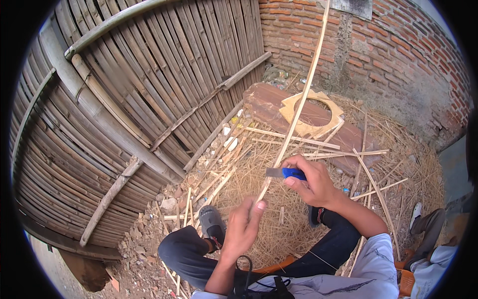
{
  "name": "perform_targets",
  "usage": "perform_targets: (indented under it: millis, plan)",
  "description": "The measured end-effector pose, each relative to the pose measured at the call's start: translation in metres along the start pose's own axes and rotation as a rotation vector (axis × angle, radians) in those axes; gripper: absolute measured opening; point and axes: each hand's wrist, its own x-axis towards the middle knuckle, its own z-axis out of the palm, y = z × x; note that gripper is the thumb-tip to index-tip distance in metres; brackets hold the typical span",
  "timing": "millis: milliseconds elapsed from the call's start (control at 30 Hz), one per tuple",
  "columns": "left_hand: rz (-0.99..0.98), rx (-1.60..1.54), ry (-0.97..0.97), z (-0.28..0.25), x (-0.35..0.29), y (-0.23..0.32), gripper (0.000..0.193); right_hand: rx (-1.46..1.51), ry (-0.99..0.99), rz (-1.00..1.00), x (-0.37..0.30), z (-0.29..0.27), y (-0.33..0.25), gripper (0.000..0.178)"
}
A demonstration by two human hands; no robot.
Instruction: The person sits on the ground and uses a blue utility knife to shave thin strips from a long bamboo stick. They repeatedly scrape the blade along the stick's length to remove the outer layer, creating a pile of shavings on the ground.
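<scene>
My left hand is closed around the near end of a long, pale bamboo strip. The strip runs up and away from me, slanting a little to the right. In my right hand is a knife with a blue handle, gripped in the fingers. Its flat, dull blade points left and lies across the strip, just beyond my left hand. Dry shavings cover the ground beneath both hands, between my feet.
A bamboo-slat fence rises on the left and a brick wall at the back. A pale ring-shaped board rests on a brown plank. Loose strips lie about. Another person's leg shows at right.
</scene>
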Motion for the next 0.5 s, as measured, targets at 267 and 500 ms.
perform_targets:
  millis: [267,500]
  plan:
    - [0.035,0.043,0.071,0.005,0.003,0.014,0.03,-0.325,-0.062,-0.233,-0.013,0.01,-0.01,0.029]
    - [-0.027,0.016,0.109,0.014,0.001,0.021,0.031,-0.311,-0.02,-0.233,-0.01,0.015,-0.015,0.028]
